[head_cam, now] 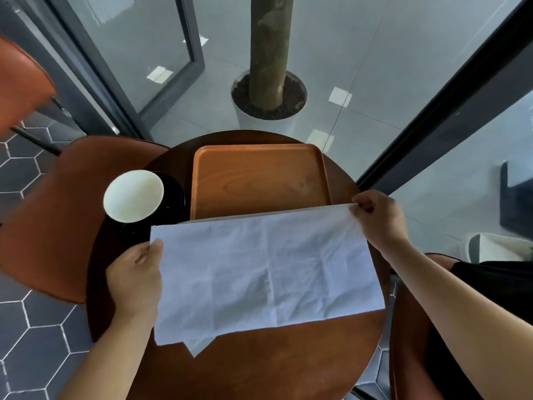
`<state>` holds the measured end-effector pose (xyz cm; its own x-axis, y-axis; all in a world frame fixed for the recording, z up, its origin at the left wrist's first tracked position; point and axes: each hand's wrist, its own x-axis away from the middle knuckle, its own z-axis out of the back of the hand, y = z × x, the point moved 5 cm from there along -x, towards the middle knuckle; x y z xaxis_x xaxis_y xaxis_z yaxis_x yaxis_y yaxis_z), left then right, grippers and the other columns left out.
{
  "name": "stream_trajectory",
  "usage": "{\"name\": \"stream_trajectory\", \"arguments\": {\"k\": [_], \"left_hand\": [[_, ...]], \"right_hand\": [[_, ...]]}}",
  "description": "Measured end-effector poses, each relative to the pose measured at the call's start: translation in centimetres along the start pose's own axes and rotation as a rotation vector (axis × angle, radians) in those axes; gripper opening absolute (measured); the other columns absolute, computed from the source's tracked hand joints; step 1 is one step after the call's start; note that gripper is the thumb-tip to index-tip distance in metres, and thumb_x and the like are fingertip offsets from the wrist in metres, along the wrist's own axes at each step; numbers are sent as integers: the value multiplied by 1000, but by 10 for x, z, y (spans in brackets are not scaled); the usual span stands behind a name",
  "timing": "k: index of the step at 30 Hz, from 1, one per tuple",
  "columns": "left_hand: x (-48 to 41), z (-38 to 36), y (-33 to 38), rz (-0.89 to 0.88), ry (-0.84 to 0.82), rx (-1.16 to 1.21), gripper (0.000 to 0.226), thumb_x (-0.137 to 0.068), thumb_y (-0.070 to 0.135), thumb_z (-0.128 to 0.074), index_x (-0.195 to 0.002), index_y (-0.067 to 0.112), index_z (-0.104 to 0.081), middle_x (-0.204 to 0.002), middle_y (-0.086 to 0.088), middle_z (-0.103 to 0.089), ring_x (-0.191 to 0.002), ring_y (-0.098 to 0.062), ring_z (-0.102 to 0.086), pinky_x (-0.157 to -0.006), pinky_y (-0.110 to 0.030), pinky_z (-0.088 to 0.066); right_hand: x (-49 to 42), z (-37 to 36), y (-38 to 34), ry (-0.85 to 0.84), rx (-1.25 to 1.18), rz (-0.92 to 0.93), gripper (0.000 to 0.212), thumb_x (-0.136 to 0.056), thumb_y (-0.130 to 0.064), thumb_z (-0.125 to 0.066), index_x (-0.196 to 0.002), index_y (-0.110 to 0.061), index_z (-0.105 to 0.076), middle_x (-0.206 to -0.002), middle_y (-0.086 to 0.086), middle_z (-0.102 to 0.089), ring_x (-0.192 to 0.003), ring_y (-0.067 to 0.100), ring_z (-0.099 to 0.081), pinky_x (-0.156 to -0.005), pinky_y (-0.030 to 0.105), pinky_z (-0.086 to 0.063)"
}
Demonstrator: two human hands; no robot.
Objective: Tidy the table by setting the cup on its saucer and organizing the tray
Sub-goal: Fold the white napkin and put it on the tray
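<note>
A white napkin [265, 272] is spread wide above the round dark wooden table [259, 365]. My left hand [135, 272] pinches its upper left corner, and my right hand [380, 217] pinches its upper right corner. Behind the napkin lies an orange wooden tray [259, 180], bare inside, its near edge hidden by the napkin. Left of the tray stands a cup [133, 196], black outside and white inside, on a black saucer [176, 194].
An orange-brown chair [57, 220] stands close at the table's left, another [20, 82] farther back left. A third seat [415, 342] is at the right. A potted tree trunk [268, 90] stands beyond glass walls behind the table.
</note>
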<state>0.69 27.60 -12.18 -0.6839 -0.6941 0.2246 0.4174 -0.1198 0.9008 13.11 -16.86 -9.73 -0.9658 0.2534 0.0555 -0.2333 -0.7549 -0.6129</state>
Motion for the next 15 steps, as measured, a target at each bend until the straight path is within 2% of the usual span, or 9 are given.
{"name": "stream_trajectory", "arguments": {"k": [2,4,8,10,13,15], "left_hand": [[-1,-4,1,-25,46,-47,15,-91,31,-69,-80,21,-71,-75,8,-70,-64,2,-61,-65,-23,-46],[-1,-8,4,-76,66,-128,19,-92,29,-67,-78,16,-70,-69,9,-66,-60,-1,-57,-60,-22,-42],[0,-14,8,-111,65,-143,23,-93,27,-67,-77,10,-70,-69,-8,-67,-64,-16,-55,-66,-32,-45],[3,-15,9,-123,56,-120,25,-94,27,-66,-77,8,-69,-69,-12,-65,-64,-13,-53,-62,-29,-44],[8,-11,10,-135,64,-114,27,-95,29,-65,-78,9,-69,-67,-5,-64,-61,-9,-53,-55,-14,-40],[7,-12,11,-126,65,-131,28,-96,29,-64,-80,7,-70,-69,-8,-66,-66,-20,-58,-60,-23,-45]], "right_hand": [[-8,-5,4,-19,6,-22,11,-88,-19,-70,-99,-21,-72,-86,-9,-67,-83,16,-63,-65,24,-45],[-13,-12,7,-45,13,-39,8,-88,-20,-70,-96,-22,-71,-84,-9,-67,-82,15,-62,-60,18,-41],[-14,-16,6,-24,33,-28,4,-90,-20,-69,-94,-21,-70,-81,-9,-64,-74,12,-57,-55,17,-34],[-11,-10,7,10,0,-9,5,-91,-18,-66,-95,-20,-68,-81,-9,-63,-72,11,-55,-56,19,-35],[-5,-3,9,24,-69,6,5,-94,-18,-59,-99,-19,-61,-88,-3,-63,-78,21,-58,-63,29,-41],[-6,-4,6,36,-67,17,5,-96,-19,-56,-101,-18,-58,-90,-2,-62,-79,23,-57,-67,32,-41]]}}
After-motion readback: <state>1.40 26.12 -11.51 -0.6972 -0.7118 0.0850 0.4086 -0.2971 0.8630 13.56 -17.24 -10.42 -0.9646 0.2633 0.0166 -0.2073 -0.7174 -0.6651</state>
